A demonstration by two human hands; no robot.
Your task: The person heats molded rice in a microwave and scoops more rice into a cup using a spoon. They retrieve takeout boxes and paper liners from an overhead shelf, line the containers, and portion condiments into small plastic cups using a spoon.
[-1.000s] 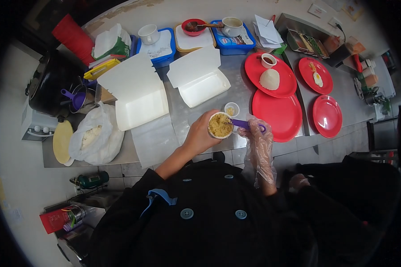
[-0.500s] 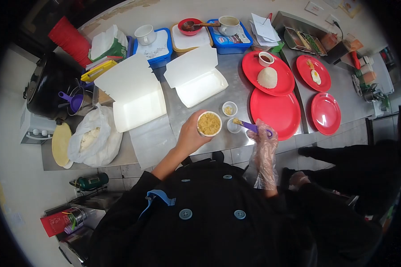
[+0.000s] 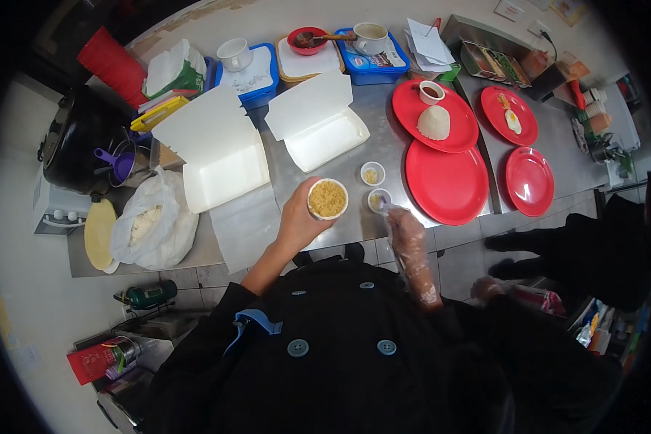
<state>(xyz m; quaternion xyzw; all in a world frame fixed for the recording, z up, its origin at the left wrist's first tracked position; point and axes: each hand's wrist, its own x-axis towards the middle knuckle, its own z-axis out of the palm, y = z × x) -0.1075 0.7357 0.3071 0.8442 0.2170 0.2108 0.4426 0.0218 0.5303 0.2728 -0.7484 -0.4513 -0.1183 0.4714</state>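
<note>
My left hand (image 3: 299,223), bare, is wrapped around a white cup (image 3: 312,205) filled with yellowish, crumbly food (image 3: 328,198). In a clear plastic glove, my right hand (image 3: 408,235) has its fingers closed at the rim of a small white sauce cup (image 3: 371,209). The purple spoon it grips is mostly hidden by the fingers and glove. Just behind stands a second small sauce cup (image 3: 372,173) with a little yellowish food in it. Two white takeout boxes, one on the left (image 3: 228,177) and one nearer the middle (image 3: 329,145), lie with lids raised.
Red plates stand on the right; one (image 3: 405,116) bears a rice mound (image 3: 434,123) and a sauce cup (image 3: 430,92), another (image 3: 532,134) a fried egg. A plastic bag of rice (image 3: 177,235) sits at left. Blue tubs (image 3: 262,92) line the back. Another person (image 3: 593,253) stands at right.
My right hand has moved left and turned, bringing the purple spoon down to the nearer sauce cup. My left hand has shifted slightly left with the filled cup.
</note>
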